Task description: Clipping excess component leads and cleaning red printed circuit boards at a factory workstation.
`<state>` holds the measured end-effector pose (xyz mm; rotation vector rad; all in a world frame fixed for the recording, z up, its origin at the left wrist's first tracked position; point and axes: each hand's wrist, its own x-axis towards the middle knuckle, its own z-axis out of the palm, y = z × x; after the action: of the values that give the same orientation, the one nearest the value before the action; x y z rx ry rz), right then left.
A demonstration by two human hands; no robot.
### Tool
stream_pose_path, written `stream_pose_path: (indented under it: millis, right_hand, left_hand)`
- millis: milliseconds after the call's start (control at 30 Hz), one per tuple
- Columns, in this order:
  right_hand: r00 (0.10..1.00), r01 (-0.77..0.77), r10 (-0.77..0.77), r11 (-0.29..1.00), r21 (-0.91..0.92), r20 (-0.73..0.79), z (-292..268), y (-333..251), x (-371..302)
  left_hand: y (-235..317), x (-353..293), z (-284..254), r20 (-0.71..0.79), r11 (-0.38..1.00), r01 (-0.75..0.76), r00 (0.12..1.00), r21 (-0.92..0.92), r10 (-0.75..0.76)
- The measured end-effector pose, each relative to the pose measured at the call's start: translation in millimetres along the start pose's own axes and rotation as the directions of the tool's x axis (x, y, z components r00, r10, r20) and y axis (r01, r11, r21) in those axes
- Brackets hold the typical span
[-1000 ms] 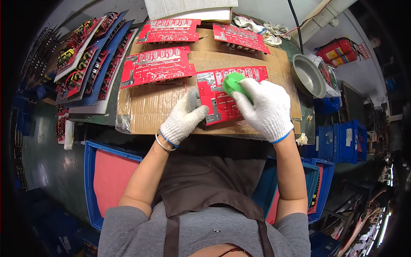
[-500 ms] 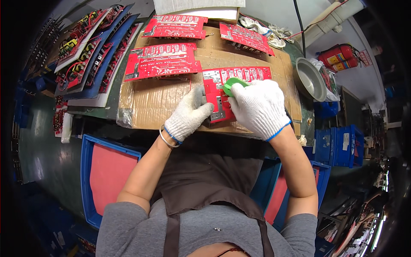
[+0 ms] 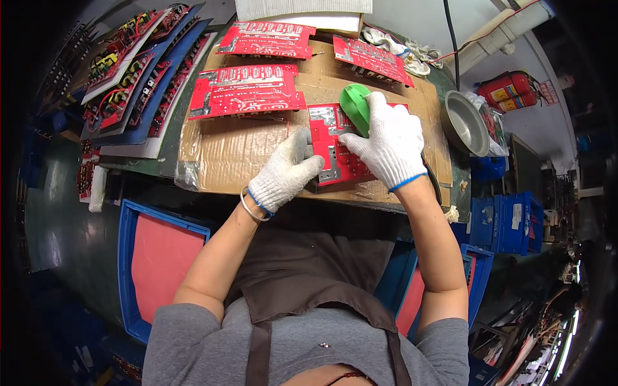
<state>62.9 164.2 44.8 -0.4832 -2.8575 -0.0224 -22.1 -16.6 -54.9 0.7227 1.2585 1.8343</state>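
A red circuit board (image 3: 327, 143) lies solder side up near the front of the cardboard, partly covered by my right hand. My gloved left hand (image 3: 288, 168) grips its left edge between thumb and fingers. Over the board's right half, my gloved right hand (image 3: 391, 138) is closed around a green oval plastic tool (image 3: 355, 108). The tool's underside is hidden, so its exact kind cannot be told. Behind and to the left lie two more red boards, a near one (image 3: 248, 91) and a far one (image 3: 267, 40). Another red board (image 3: 374, 60) rests at the back right.
The boards rest on cardboard (image 3: 232, 154) on the table. Stacked boards with sheets between them (image 3: 138, 83) stand at the left. A metal bowl (image 3: 466, 122) sits at the right edge. Blue bins with pink liners (image 3: 164, 257) flank me below; white gloves (image 3: 402, 50) lie at the back.
The green tool has tipped more upright and moved up and slightly right with my right hand. My left hand keeps its hold on the board's edge.
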Motion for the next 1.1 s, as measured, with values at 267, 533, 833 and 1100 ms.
stream_pose_path:
  millis: [267,533,833,1100]
  right_hand:
    - [0.983,-0.155,0.142,0.982,0.11,0.115,1.3,-10.8,7.2]
    - [0.977,-0.138,0.103,0.973,0.186,0.186,4.1,-2.6,9.3]
    - [0.977,-0.13,0.094,0.974,0.188,0.19,5.8,-4.0,11.7]
    - [0.978,-0.136,0.101,0.972,0.19,0.185,6.6,-6.1,10.7]
  left_hand:
    - [-3.0,-3.7,7.1,-0.065,0.996,-0.086,0.994,-0.033,0.083]
    - [-0.4,-5.9,9.2,-0.041,0.999,-0.047,0.998,-0.017,0.047]
    - [-2.3,-6.6,9.6,-0.043,0.997,-0.065,0.997,-0.035,0.064]
    - [-1.2,-8.3,9.1,-0.048,0.997,-0.069,0.997,-0.021,0.068]
